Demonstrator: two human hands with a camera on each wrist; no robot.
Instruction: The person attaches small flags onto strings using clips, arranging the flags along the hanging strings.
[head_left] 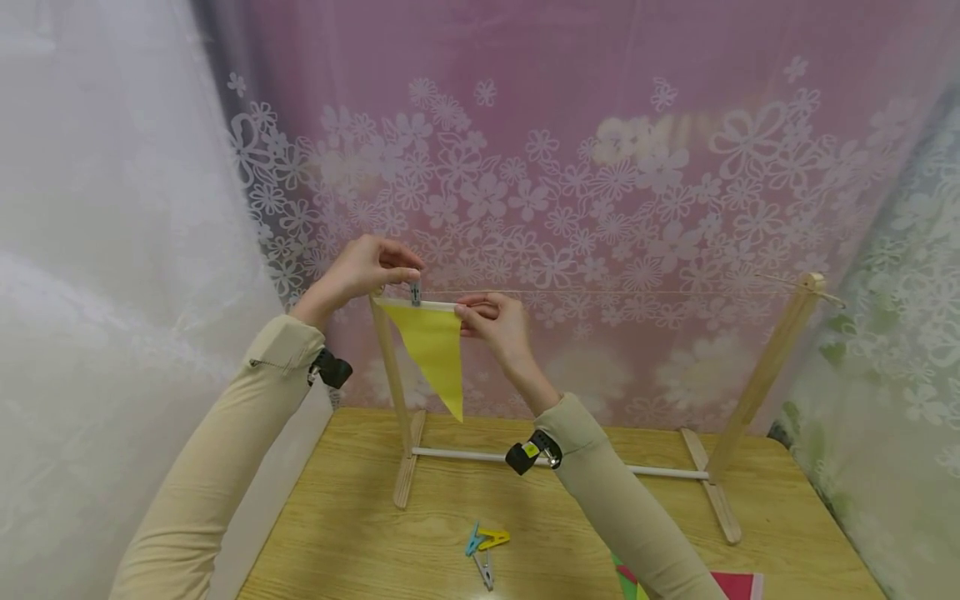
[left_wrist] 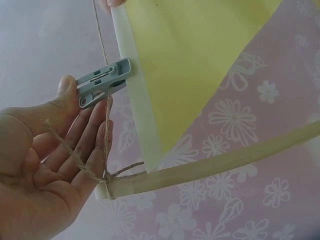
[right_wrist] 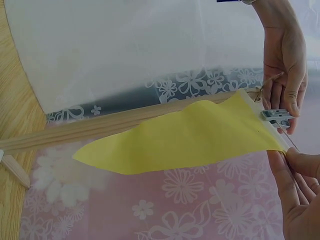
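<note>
A yellow triangular pennant (head_left: 437, 350) with a white top band hangs point down beside the left wooden post (head_left: 391, 367). My left hand (head_left: 366, 268) pinches a grey clothespin (left_wrist: 104, 81) between thumb and fingers. The clothespin's nose meets the white band (left_wrist: 134, 95) near the left end, and the twine (left_wrist: 106, 132) passes by it. Whether the clothespin bites both twine and band, I cannot tell. With thumb and fingers, my right hand (head_left: 501, 327) pinches the pennant's upper right corner, close under the twine.
The twine runs across to the right wooden post (head_left: 765, 383). A white rod (head_left: 667, 472) joins the stand's feet on the wooden table (head_left: 360, 533). Blue (head_left: 472, 540), yellow (head_left: 494, 537) and grey (head_left: 485, 573) clothespins lie in front. A pink pennant (head_left: 738, 585) lies partly under my right forearm.
</note>
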